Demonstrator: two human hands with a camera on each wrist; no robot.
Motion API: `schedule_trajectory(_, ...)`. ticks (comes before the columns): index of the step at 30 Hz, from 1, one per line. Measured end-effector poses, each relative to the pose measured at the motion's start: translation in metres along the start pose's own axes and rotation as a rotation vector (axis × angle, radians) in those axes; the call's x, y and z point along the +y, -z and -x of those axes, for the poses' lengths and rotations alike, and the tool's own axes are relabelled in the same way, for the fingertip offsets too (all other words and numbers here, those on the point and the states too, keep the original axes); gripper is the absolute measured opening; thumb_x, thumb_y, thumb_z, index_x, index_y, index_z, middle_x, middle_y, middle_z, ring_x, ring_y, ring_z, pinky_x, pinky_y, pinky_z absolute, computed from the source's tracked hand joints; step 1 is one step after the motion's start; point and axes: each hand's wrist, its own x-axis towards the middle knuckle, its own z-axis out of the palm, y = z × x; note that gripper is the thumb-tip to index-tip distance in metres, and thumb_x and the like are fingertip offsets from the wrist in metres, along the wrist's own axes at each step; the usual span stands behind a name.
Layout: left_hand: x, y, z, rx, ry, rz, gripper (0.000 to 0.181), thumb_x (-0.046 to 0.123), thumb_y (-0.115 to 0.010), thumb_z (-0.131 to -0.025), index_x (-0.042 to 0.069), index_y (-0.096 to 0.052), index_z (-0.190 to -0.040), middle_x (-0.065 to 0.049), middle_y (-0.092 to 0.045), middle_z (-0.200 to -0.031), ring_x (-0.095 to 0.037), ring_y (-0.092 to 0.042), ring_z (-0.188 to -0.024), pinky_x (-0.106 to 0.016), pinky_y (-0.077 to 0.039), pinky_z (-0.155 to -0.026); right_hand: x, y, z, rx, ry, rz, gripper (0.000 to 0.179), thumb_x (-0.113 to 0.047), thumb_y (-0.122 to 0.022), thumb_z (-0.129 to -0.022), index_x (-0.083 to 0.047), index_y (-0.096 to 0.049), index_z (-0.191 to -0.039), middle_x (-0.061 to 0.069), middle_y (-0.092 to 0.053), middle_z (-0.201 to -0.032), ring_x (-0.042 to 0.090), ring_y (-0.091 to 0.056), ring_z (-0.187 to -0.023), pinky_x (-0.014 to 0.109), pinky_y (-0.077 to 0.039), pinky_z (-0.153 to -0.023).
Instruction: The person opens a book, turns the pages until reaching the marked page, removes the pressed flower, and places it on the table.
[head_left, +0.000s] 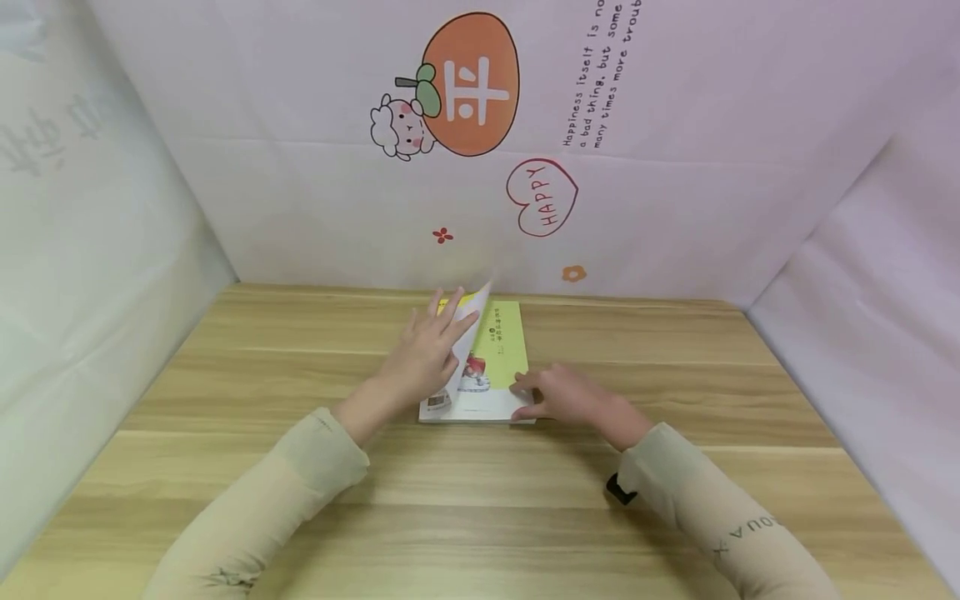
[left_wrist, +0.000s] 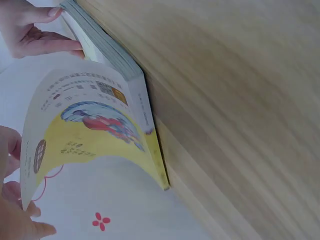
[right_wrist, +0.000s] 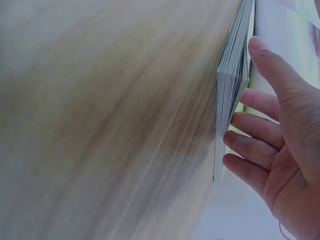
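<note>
A thick paperback book (head_left: 501, 346) lies on the table, its front cover (left_wrist: 95, 125) lifted and bent over toward the left. Under the cover shows a yellow-green and white page with a small red picture. My left hand (head_left: 429, 354) touches the raised cover with spread fingers; in the left wrist view, its fingertips lie by the cover's free edge. At the book's right side, near the lower corner, my right hand (head_left: 562, 393) rests against the page edges. In the right wrist view, its thumb (right_wrist: 270, 65) and fairly loose fingers touch the page block (right_wrist: 232, 75).
The wooden table (head_left: 480, 508) runs up to a white cloth backdrop (head_left: 300, 208) with cartoon prints and lettering. White cloth also hangs at both sides. A small black object (head_left: 621, 490) shows at the right sleeve cuff.
</note>
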Motion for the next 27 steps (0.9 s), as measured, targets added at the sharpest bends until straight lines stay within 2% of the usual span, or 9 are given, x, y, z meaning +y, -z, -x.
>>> schedule_trajectory(5,-0.007,0.004,0.003,-0.045,0.023,-0.108,0.061,0.014,-0.057,-0.088,0.015,-0.035,-0.144,-0.009,-0.005,-0.155,-0.034,-0.002,-0.139,-0.059,-0.011,-0.105,0.001,0.0,0.001,0.0,-0.005,-0.003,0.051,-0.047,-0.071,-0.076,-0.008,-0.069,-0.109,0.013,-0.061,-0.119,0.007,-0.047,-0.061,0.022,-0.043,-0.06)
schedule_trajectory(10,-0.013,0.005,0.007,-0.085,0.015,-0.118,0.06,0.002,-0.053,-0.088,0.012,-0.035,-0.144,-0.008,-0.005,-0.155,-0.033,0.0,-0.139,-0.056,-0.011,-0.106,0.003,-0.001,0.001,0.0,-0.011,-0.018,0.053,-0.048,-0.072,-0.076,-0.008,-0.069,-0.11,0.013,-0.06,-0.12,0.006,-0.042,-0.057,0.022,-0.041,-0.058)
schedule_trajectory(14,-0.019,0.003,0.009,-0.105,-0.011,-0.126,0.063,-0.009,-0.055,-0.082,0.009,-0.04,-0.141,-0.009,-0.012,-0.154,-0.034,-0.006,-0.139,-0.058,-0.017,-0.104,0.003,-0.001,0.001,0.003,-0.013,-0.02,0.053,-0.047,-0.072,-0.075,-0.007,-0.069,-0.11,0.013,-0.06,-0.12,0.006,-0.04,-0.057,0.022,-0.04,-0.057)
schedule_trajectory(17,-0.023,0.002,0.01,-0.134,-0.009,-0.112,0.064,-0.012,-0.055,-0.08,0.009,-0.043,-0.139,-0.008,-0.017,-0.153,-0.035,-0.011,-0.138,-0.06,-0.019,-0.103,0.001,0.0,0.002,0.001,-0.011,-0.016,0.052,-0.046,-0.073,-0.075,-0.008,-0.069,-0.11,0.013,-0.06,-0.12,0.006,-0.041,-0.057,0.022,-0.041,-0.058)
schedule_trajectory(20,-0.027,0.002,0.01,-0.186,0.028,-0.089,0.063,-0.01,-0.053,-0.081,0.011,-0.043,-0.14,-0.005,-0.018,-0.153,-0.036,-0.013,-0.138,-0.059,-0.021,-0.103,0.0,0.001,0.003,-0.003,-0.004,-0.023,0.052,-0.044,-0.073,-0.075,-0.007,-0.068,-0.111,0.014,-0.06,-0.12,0.006,-0.041,-0.057,0.022,-0.041,-0.057)
schedule_trajectory(23,-0.029,0.002,0.01,-0.231,0.09,-0.064,0.061,-0.007,-0.049,-0.083,0.012,-0.042,-0.141,-0.004,-0.019,-0.153,-0.037,-0.013,-0.137,-0.06,-0.022,-0.102,-0.001,0.002,0.003,-0.009,-0.011,-0.035,0.052,-0.044,-0.074,-0.075,-0.007,-0.068,-0.112,0.012,-0.061,-0.119,0.006,-0.04,-0.056,0.022,-0.04,-0.056)
schedule_trajectory(27,-0.03,0.002,0.009,-0.246,0.177,-0.038,0.051,0.007,-0.043,-0.092,0.014,-0.04,-0.142,-0.006,-0.018,-0.153,-0.041,-0.014,-0.136,-0.063,-0.021,-0.1,0.0,0.002,0.004,-0.01,-0.015,-0.037,0.052,-0.044,-0.073,-0.076,-0.008,-0.068,-0.113,0.012,-0.06,-0.12,0.005,-0.038,-0.056,0.022,-0.039,-0.056)
